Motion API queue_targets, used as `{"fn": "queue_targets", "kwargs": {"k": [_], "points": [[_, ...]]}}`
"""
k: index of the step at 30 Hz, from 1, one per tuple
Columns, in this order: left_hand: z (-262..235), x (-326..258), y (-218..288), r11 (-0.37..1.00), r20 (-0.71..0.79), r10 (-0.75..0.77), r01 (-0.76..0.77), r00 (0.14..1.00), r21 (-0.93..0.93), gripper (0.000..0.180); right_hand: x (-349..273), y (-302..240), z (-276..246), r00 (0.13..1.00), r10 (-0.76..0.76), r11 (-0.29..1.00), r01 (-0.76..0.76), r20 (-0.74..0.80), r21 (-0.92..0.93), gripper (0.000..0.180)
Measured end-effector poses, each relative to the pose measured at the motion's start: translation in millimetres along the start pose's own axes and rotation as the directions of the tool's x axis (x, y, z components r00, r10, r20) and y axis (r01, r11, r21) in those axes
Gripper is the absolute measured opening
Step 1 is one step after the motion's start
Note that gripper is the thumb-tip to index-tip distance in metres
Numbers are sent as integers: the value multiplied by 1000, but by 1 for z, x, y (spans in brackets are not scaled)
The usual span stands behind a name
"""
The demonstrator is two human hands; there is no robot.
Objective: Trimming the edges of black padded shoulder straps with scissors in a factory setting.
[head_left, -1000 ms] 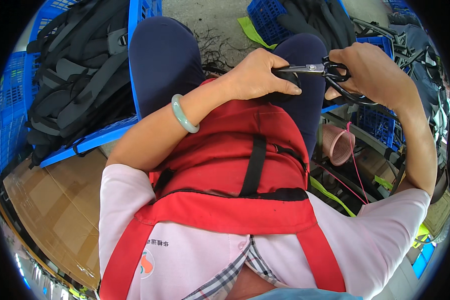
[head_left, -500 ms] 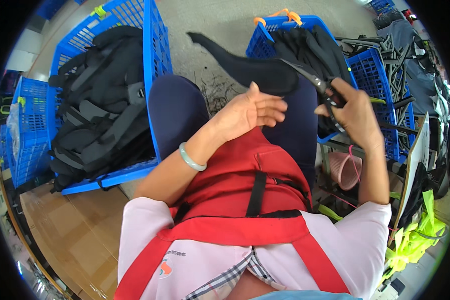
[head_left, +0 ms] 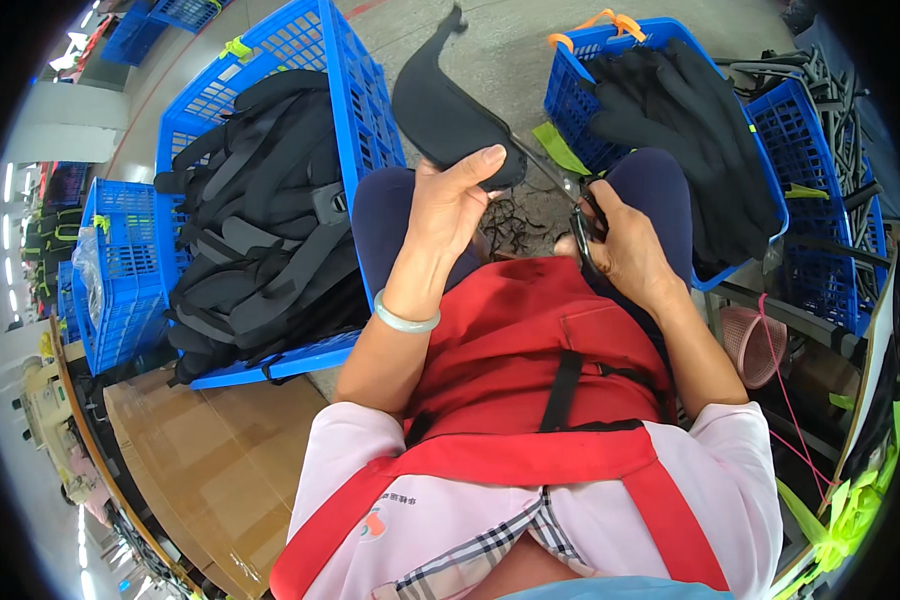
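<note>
My left hand (head_left: 442,205) grips the wide, rounded end of a black padded shoulder strap (head_left: 445,115), thumb on top. The strap's curved, narrow end points away from me over the floor. In my right hand (head_left: 625,240) is a pair of scissors (head_left: 573,188) with black handles, my fingers around the grips. Their blades point up and left and lie along the strap's right edge near the rounded end. Whether they touch the edge I cannot tell.
A blue crate (head_left: 365,75) heaped with black straps (head_left: 270,215) stands at my left. At my right is another blue crate (head_left: 575,100) of black padded pieces (head_left: 685,140). Dark scraps (head_left: 515,225) litter the floor between my legs. A cardboard box (head_left: 210,450) lies near left.
My left hand has closed on the strap's wide end. The strap has swung to point farther away. My right hand has brought the scissors lower and left, along its edge; the view has shifted.
</note>
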State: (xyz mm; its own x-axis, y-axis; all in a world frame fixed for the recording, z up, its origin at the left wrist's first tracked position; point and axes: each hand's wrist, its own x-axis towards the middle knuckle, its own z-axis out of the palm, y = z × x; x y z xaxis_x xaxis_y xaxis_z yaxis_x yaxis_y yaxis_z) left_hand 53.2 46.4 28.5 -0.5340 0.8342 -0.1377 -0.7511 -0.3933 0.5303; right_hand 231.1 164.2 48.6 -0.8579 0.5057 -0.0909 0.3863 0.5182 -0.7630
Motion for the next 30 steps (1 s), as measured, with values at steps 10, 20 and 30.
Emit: {"fn": "queue_targets", "kwargs": {"k": [10, 20, 30], "points": [[-9, -4, 7, 974, -74, 175, -162, 982, 158, 23, 9, 0, 20, 980, -23, 992, -2, 200, 125, 68], [-10, -4, 1, 956, -44, 214, -200, 976, 217, 21, 12, -4, 17, 966, 34, 981, -81, 254, 174, 71], [-15, -3, 0, 972, -73, 177, -163, 981, 167, 19, 11, 15, 21, 958, 30, 910, -144, 286, 388, 48]]}}
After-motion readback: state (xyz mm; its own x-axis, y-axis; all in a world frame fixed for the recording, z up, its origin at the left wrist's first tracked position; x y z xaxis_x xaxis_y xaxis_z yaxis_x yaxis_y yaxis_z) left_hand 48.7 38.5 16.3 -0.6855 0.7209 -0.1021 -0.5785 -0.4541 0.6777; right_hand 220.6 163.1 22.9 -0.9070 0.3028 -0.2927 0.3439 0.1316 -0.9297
